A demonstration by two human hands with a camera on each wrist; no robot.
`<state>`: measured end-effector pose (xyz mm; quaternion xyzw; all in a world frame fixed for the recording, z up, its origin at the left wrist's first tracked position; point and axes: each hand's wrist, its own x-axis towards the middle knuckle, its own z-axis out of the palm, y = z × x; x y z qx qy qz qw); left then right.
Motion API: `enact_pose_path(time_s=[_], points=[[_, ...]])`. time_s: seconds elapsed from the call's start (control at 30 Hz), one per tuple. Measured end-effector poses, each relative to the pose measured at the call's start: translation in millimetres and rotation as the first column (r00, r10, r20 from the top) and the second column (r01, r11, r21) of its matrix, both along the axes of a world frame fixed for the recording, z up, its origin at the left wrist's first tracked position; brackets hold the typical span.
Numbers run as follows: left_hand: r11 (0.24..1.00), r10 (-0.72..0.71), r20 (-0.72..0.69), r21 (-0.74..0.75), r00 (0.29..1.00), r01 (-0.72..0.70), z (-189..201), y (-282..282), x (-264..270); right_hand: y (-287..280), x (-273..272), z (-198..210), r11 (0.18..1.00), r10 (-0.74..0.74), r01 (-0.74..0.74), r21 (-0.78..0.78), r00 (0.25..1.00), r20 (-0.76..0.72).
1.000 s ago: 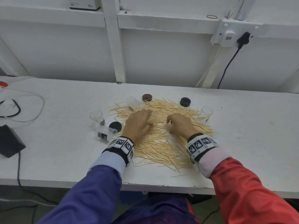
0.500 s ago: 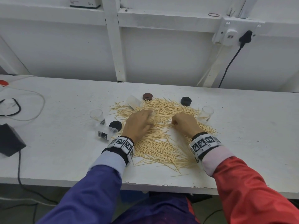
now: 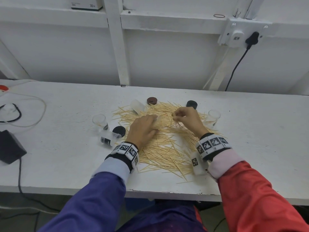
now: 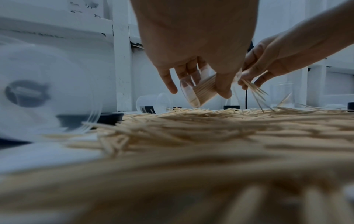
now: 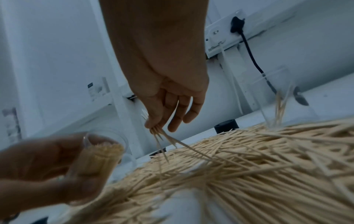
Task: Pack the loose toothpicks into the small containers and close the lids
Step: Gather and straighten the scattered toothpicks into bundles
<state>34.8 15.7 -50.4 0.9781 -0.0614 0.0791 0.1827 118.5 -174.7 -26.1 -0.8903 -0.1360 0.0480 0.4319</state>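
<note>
A wide heap of loose toothpicks (image 3: pixel 165 148) covers the middle of the white table (image 3: pixel 66 158). My left hand (image 3: pixel 143 129) grips a clear small container (image 3: pixel 161 122) nearly full of toothpicks, tilted with its mouth to the right; the same container (image 4: pixel 199 92) shows in the left wrist view. My right hand (image 3: pixel 185 117) pinches a small bunch of toothpicks (image 5: pixel 164 136) just above the heap, close to the container's mouth (image 5: pixel 104 145).
Empty clear containers stand at the left (image 3: pixel 100 121) and right (image 3: pixel 213 117); two more lie on their sides (image 3: pixel 109 138) (image 3: pixel 138 106). Lids lie around the heap: brown (image 3: pixel 152 100), black (image 3: pixel 191 104), black (image 3: pixel 119 130). Cables and a black adapter (image 3: pixel 10 149) sit far left.
My right hand has lifted off the heap with a pinch of toothpicks and moved up and left toward the container's mouth. The left hand has tilted the container slightly.
</note>
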Motion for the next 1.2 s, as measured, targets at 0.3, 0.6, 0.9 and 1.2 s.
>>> enact_pose_path(time_s=[0.3,0.6,0.9,1.2], points=[[1.000,0.005,-0.005,-0.017,1.000,-0.005,0.5,0.1,-1.1,11.2,-6.3,13.5,0.784,-0.040,0.191,0.591,0.965,-0.259],[0.997,0.026,-0.004,-0.078,1.000,-0.026,-0.3,-1.4,-0.5,33.9,-24.2,1.2,0.696,-0.004,0.191,0.692,0.965,-0.262],[0.988,0.053,0.024,-0.149,0.998,-0.048,-1.6,-0.3,-0.3,38.7,-29.6,-15.2,0.814,0.036,0.094,0.574,0.977,-0.212],[0.995,0.058,0.041,-0.081,0.997,-0.055,-4.4,2.2,1.6,31.3,-21.3,-12.9,0.851,-0.029,0.153,0.503,0.969,-0.245]])
